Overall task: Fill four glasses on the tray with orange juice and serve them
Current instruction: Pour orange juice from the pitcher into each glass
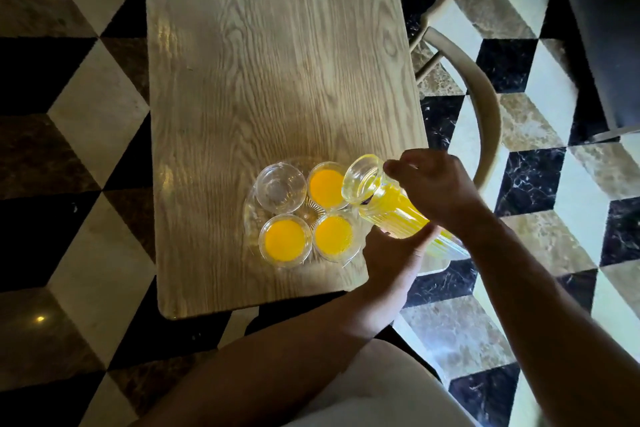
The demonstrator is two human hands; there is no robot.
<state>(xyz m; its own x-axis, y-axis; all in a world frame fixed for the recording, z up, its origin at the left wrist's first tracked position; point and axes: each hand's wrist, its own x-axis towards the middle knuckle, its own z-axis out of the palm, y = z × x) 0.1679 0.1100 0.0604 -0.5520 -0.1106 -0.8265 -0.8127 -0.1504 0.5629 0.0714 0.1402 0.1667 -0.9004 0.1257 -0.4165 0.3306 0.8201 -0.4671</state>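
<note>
Head view: clear tray sits near the table's near right corner, four glasses on it in a 2x2 cluster. Far-left glass is empty. Far-right glass, near-left glass and near-right glass all hold orange juice. Ribbed clear pitcher is tilted, mouth toward the tray, rim over the far-right glass edge, juice visible in its body; its base hangs past the table's right edge. No stream visible at the mouth. Right hand is closed over the pitcher's upper side, near the handle. Left hand is cupped under the pitcher body, supporting it from below, fingers wrapped on the glass. Wooden chair stands off the table's right edge on a checkered floor.
</note>
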